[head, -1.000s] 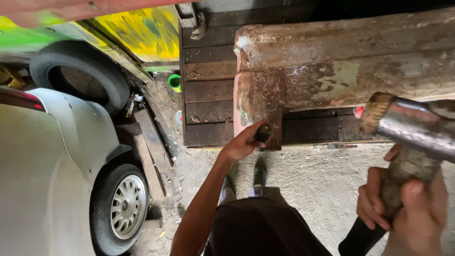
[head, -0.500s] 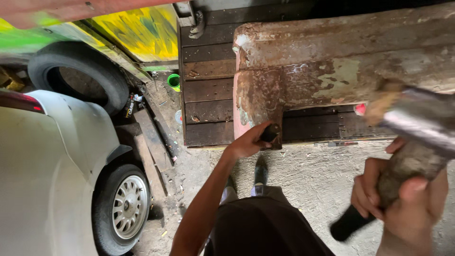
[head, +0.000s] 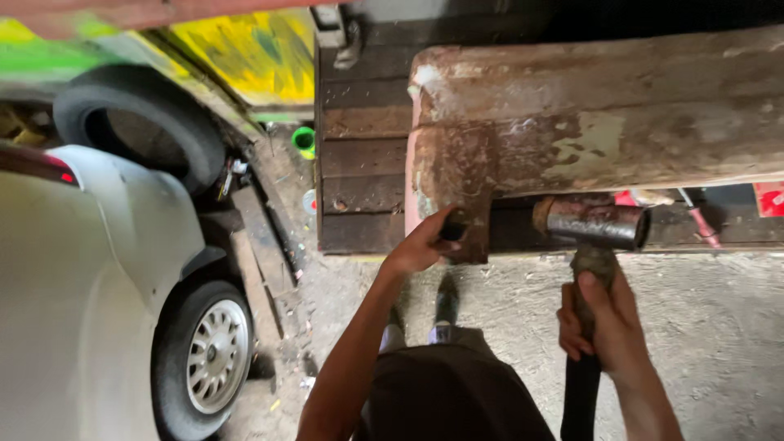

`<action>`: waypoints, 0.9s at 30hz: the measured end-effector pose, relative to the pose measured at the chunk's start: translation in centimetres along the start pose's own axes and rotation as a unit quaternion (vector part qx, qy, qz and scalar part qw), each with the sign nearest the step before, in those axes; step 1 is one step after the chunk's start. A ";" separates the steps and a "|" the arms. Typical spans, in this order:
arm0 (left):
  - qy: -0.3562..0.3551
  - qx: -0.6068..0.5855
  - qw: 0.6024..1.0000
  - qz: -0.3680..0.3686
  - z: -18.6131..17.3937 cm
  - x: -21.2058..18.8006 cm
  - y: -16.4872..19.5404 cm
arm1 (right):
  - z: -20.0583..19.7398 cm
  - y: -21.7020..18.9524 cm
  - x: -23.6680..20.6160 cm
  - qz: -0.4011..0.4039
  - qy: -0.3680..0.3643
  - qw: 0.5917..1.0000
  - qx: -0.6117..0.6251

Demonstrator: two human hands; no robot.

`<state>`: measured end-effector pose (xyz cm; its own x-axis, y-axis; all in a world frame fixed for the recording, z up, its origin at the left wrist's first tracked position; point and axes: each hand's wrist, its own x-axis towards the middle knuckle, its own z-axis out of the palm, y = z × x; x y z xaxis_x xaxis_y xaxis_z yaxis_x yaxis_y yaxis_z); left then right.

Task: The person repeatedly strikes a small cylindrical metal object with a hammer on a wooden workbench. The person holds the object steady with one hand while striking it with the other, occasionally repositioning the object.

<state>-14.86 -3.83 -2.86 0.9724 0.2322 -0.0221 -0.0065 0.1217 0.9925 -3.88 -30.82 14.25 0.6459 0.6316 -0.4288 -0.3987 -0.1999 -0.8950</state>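
Seen from the head camera, the left hand (head: 420, 245) reaches up to the lower corner of a rusty metal beam (head: 588, 122), its fingers curled around a small dark tool (head: 453, 230) pressed against the beam's rusted end bracket; what kind of tool cannot be told. The right hand (head: 603, 325) is wrapped tight around the handle of a sledgehammer (head: 594, 224), whose worn steel head lies level just under the beam, a little to the right of the left hand. Behind the beam stand dark wooden planks (head: 359, 163). On the left are a white car (head: 90, 294) with its wheel (head: 214, 356), and a loose tyre (head: 135, 122) beyond it. The floor (head: 719, 327) below is dusty concrete.
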 end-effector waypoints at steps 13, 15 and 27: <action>0.295 -0.165 0.937 0.093 -2.0 -5.2 -0.1 | 4.3 10.3 4.2 0.156 -0.132 0.972 -0.119; 0.292 -0.133 0.939 0.120 -2.7 -5.6 -0.2 | 4.8 9.1 4.5 0.131 -0.119 0.973 -0.150; 0.367 -0.187 0.904 0.114 -4.4 -9.0 -0.8 | 4.7 18.8 3.7 -0.048 -0.165 0.915 -0.365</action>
<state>-24.58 -1.77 -4.01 0.5196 0.8538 -0.0326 -0.3981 0.2756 0.8749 -12.04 -28.77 -3.56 0.3746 0.8409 -0.3905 0.2696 -0.5018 -0.8219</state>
